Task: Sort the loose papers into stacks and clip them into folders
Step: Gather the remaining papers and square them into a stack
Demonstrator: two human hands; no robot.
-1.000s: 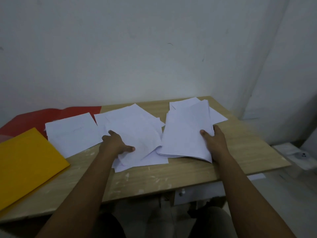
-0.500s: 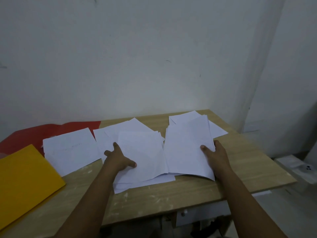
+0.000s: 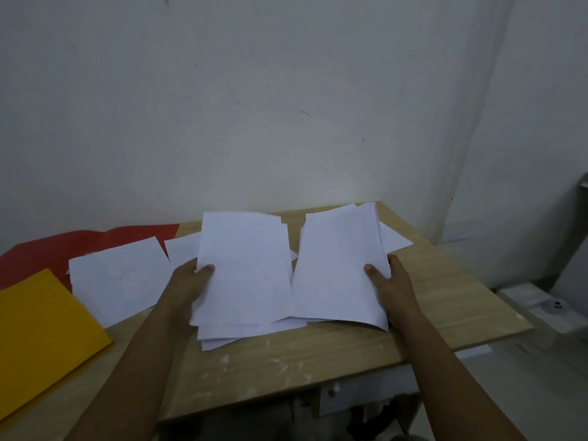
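The left hand [image 3: 191, 278] pinches the left edge of a raised sheaf [image 3: 245, 268], thumb on top, fingers hidden beneath; the right hand [image 3: 386, 278] grips the right edge of a second sheaf [image 3: 340, 268] the same way; the two sheaves meet along their inner edges over the middle of the table [image 3: 318, 354]; more sheets [image 3: 229, 337] lie loose under the left sheaf, jutting out at its near edge; another pile [image 3: 117, 275] lies flat to the left, apart from the hands; a yellow folder [image 3: 44, 332] sits at the table's left end, overlapping a red folder [image 3: 63, 246] that lies behind it against the wall [image 3: 286, 106].
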